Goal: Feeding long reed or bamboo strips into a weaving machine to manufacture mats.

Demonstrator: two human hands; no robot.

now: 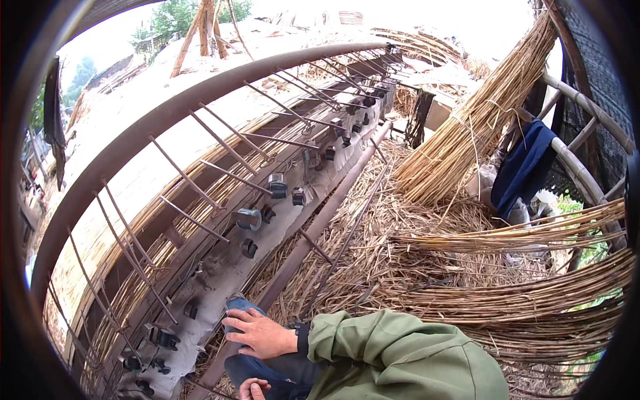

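Note:
My right hand (pixel 261 333) lies palm down on my blue-trousered knee (pixel 239 305), fingers stretched and a little apart, nothing in it. A dark band circles the wrist below the green sleeve (pixel 400 350). At the lower edge, my left hand (pixel 253 389) shows only in part, close to my lap; its visible fingers are curled, with no object showing in them. Beside my knee runs a long loom-like frame with a rusty curved-looking pipe (pixel 133 127), thin metal rods (pixel 193 177) and a row of dark weights or spools (pixel 248 219) along a pale cloth strip (pixel 267 230).
Beyond the frame lies a long woven reed mat (pixel 143 200). A tied reed bundle (pixel 480 120) leans at the right, near a dark blue cloth (pixel 525 167) on a pole rail (pixel 579 162). Loose straw (pixel 373 247) covers the ground. Long reed stacks (pixel 527 297) lie at my right.

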